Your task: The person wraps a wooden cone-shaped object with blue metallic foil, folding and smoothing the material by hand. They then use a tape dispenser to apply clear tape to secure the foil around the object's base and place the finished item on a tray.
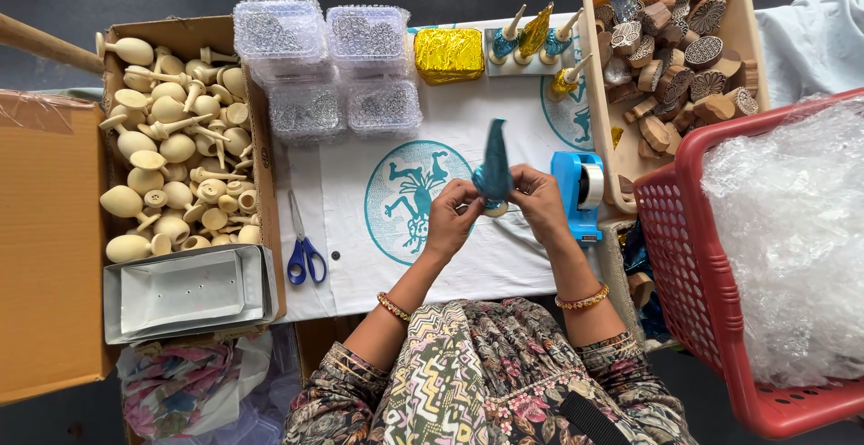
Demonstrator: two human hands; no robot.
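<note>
My left hand (452, 214) and my right hand (538, 200) together hold a small wooden piece (494, 208) wrapped in shiny teal foil (494, 161), whose twisted end points up and away from me. Both hands pinch the foil at the base of the piece, above a white cloth (360, 256) with teal round prints. A blue tape dispenser (580, 191) stands just right of my right hand. Blue-handled scissors (302, 247) lie on the cloth to the left of my left hand.
A cardboard box (261, 157) of bare wooden pieces sits at left, with grey trays (184, 292) below it. Clear lidded tubs (328, 67), a gold foil block (448, 53) and several foil-wrapped pieces (535, 38) lie at the back. A beige tray (751, 44) of carved wooden stamps and a red basket (688, 256) of bubble wrap stand at right.
</note>
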